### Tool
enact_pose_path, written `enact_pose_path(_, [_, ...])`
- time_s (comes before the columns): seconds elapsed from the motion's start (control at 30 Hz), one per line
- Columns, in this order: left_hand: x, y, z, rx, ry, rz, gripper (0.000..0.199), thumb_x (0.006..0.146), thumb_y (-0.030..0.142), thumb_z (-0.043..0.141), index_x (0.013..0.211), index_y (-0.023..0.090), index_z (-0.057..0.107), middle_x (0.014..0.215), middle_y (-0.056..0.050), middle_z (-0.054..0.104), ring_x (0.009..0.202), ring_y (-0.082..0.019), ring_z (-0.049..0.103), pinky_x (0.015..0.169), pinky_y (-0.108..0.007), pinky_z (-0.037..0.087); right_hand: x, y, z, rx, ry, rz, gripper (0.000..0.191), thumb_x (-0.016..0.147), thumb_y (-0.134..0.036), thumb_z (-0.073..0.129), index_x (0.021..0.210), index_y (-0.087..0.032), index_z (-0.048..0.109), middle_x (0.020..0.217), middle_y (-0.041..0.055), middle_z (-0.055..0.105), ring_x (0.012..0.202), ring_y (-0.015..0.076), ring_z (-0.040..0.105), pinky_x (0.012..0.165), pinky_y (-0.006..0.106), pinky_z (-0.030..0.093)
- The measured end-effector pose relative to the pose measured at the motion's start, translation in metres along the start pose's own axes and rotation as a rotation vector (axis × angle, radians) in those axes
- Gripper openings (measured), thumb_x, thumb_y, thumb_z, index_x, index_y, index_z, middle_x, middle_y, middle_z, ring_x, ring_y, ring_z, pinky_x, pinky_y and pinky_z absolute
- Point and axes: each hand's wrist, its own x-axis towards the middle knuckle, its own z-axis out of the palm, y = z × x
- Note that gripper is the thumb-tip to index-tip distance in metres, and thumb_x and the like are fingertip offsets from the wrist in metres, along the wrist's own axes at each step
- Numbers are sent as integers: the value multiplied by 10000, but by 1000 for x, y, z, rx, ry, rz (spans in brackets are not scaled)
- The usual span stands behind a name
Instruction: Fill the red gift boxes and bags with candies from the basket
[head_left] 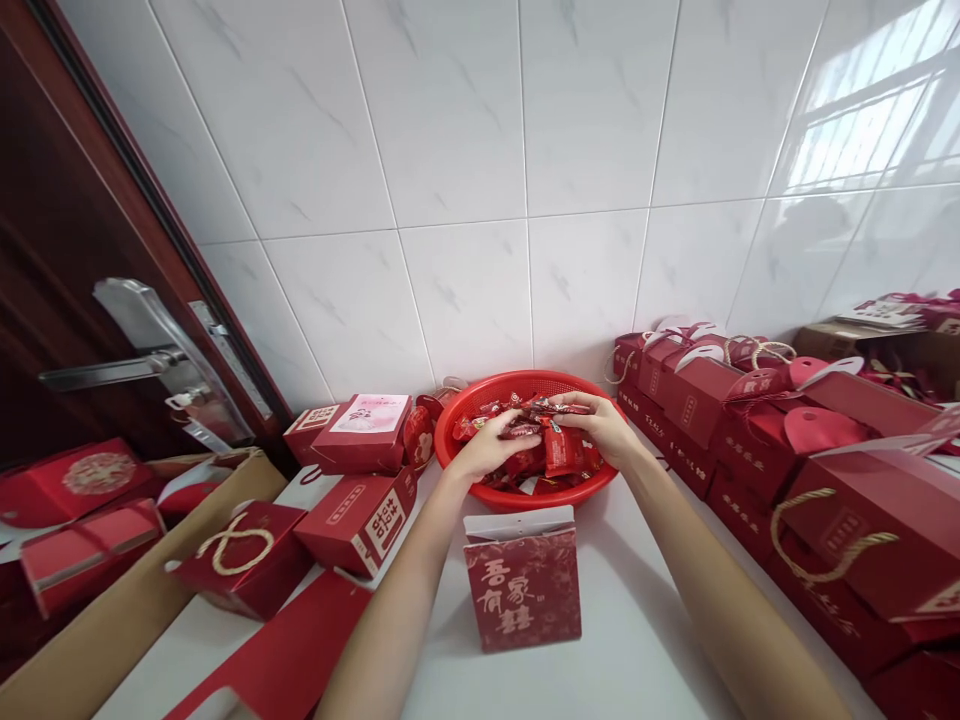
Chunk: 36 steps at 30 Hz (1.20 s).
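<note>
A round red plastic basket (448,455) stands against the tiled wall, filled with candies and snacks in shiny red wrappers. Inside it, my left hand (487,447) closes its thumb and fingers around a dark red wrapped candy (523,429). From the other side my right hand (606,432) reaches in, its fingers closed on a wrapped candy (559,406) near the middle of the pile. Just below those fingers lies a bright red snack packet (562,452). In front of the basket, a dark red gift box (523,595) with pale Chinese characters stands upright, its top flaps up.
Stacked red gift boxes with rope handles (832,530) line the right side of the white table (622,620). More red boxes (352,520) lie at the left, beside an open cardboard carton (142,590). A dark door with a metal handle (112,370) is at far left.
</note>
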Motion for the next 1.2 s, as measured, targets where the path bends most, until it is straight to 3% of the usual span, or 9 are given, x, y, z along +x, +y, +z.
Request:
enact_pose_path(0.2, [-1,0,3,-249,70,-134,522,594,376,886,1047,166,736,1129,-90,750,1108,-279,663,1074,-430,448,-2,-2,3,-16,9,3,360,492,-271,854,822,-195,732,1004,38,750,846,172,680,797,290,527])
enact_pose_path(0.4, [-3,3,2,-258,264,-264,399,650,131,823,1035,174,731,986,-60,771,1002,-228,702,975,-359,516,-4,1,3,-119,42,-29,383,526,-307,837,878,-194,737,1020,64,746,884,219,686,760,318,542])
enact_pose_path(0.53, [-4,0,2,-279,316,-309,385,664,55,774,1025,178,722,930,-34,767,889,-203,721,834,-305,563,-1,7,2,-148,22,-45,389,566,-345,827,919,-204,745,1037,76,743,874,239,695,727,329,560])
enact_pose_path(0.63, [-4,-1,3,-300,303,-278,206,739,113,746,940,145,713,850,-50,764,797,-187,724,763,-286,574,-1,7,2,-124,12,-31,423,577,-362,819,962,-208,741,994,67,745,800,222,696,694,325,562])
enact_pose_path(0.73, [-5,4,5,-303,258,-333,121,824,217,706,912,134,696,776,-62,751,670,-176,710,654,-281,578,-2,5,3,-125,21,-19,438,574,-366,817,972,-205,736,935,55,743,762,206,686,672,310,552])
enact_pose_path(0.9, [-7,14,6,-315,265,-358,172,871,280,685,989,155,684,759,-39,737,589,-145,680,590,-251,574,-3,3,4,-148,23,-26,461,571,-385,820,976,-187,722,871,49,732,744,198,670,673,312,539])
enact_pose_path(1.07, [-7,19,7,-279,191,-370,298,929,404,599,1114,183,673,897,-44,756,567,-145,682,540,-252,572,-4,3,2,-192,3,-64,456,582,-396,820,971,-182,717,910,55,728,801,203,672,724,317,534])
enact_pose_path(1.2, [-6,20,6,-246,194,-424,474,877,411,659,1297,210,570,1021,-50,749,507,-129,668,497,-240,554,-3,5,0,-229,39,-78,514,591,-389,819,1048,-191,693,949,55,725,829,203,667,732,318,531])
